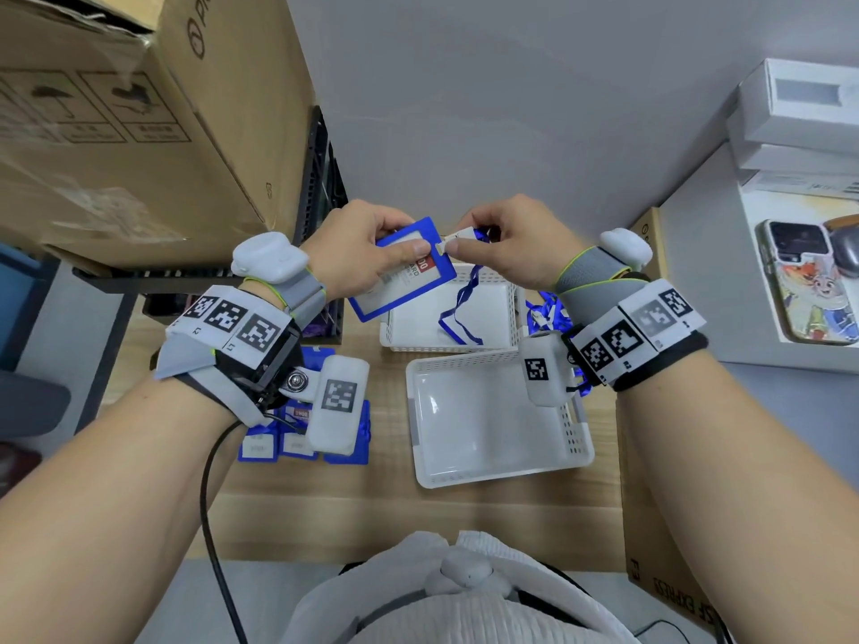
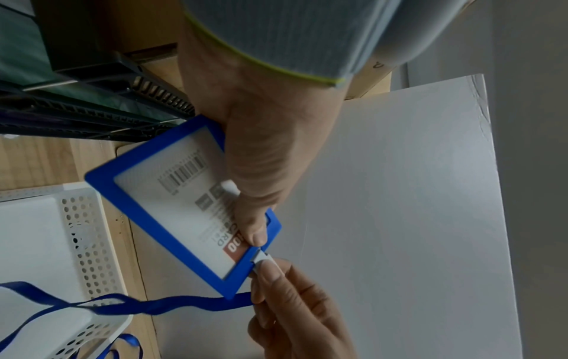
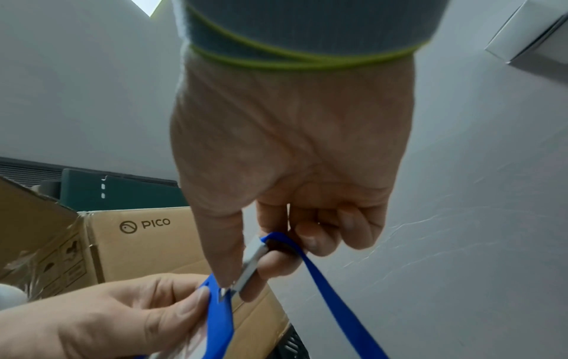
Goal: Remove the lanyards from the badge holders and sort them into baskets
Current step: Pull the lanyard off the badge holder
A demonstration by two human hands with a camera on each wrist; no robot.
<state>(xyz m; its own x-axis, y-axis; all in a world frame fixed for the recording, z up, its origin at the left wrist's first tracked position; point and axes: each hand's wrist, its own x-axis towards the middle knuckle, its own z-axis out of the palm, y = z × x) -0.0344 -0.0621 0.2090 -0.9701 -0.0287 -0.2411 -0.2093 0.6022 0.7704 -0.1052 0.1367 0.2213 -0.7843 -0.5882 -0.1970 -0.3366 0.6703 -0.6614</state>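
Observation:
My left hand grips a blue-framed badge holder in the air above the far white basket, thumb pressed on the card near the top edge. My right hand pinches the metal clip of the blue lanyard where it joins the holder's top. The ribbon hangs down from the clip into the far basket. A nearer white basket sits in front of it.
Several blue badge holders lie on the wooden table left of the near basket. More blue lanyards are heaped right of the far basket. A large cardboard box and dark crate stand left; a phone lies right.

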